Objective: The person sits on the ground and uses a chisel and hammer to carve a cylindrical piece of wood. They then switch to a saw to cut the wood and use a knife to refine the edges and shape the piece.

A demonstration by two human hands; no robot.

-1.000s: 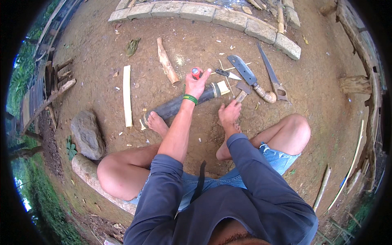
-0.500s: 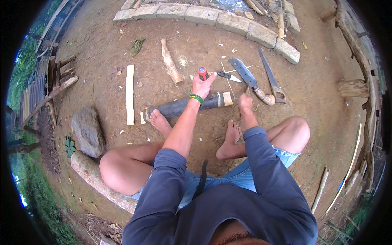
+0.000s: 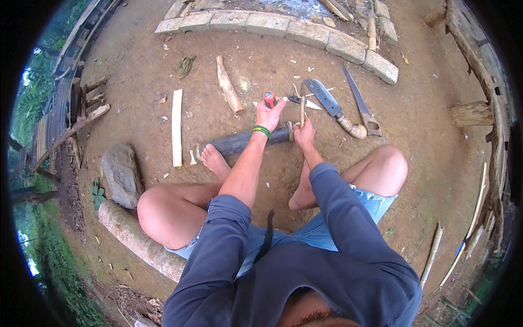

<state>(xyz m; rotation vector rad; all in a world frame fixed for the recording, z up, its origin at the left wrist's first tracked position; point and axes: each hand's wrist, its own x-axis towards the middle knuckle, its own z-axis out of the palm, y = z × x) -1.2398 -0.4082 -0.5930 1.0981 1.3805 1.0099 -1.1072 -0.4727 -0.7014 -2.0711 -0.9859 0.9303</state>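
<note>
A dark tube (image 3: 231, 143) with pale, bound ends lies crosswise on the dirt before me, my left foot resting against its left part. My left hand (image 3: 267, 116), with a green wristband, is closed around a red-and-black handled tool (image 3: 269, 100) above the tube; its lower end is hidden. By the tube's right end, my right hand (image 3: 305, 133) grips a slim wooden stick (image 3: 302, 109) that points away from me. Just beyond lies a small knife (image 3: 311, 104) with a black handle, close to a large machete (image 3: 325, 98).
A handsaw (image 3: 359, 101) lies right of the machete. Beyond the tube are a short branch (image 3: 227, 87) and a pale flat strip (image 3: 177, 128). A curved stone border (image 3: 267, 24) runs across the back. A grey rock (image 3: 121, 174) sits at left, near a log (image 3: 136, 240).
My right hand has moved left to the tube's right end, bringing the stick with it. My left hand stays almost in place with its tool.
</note>
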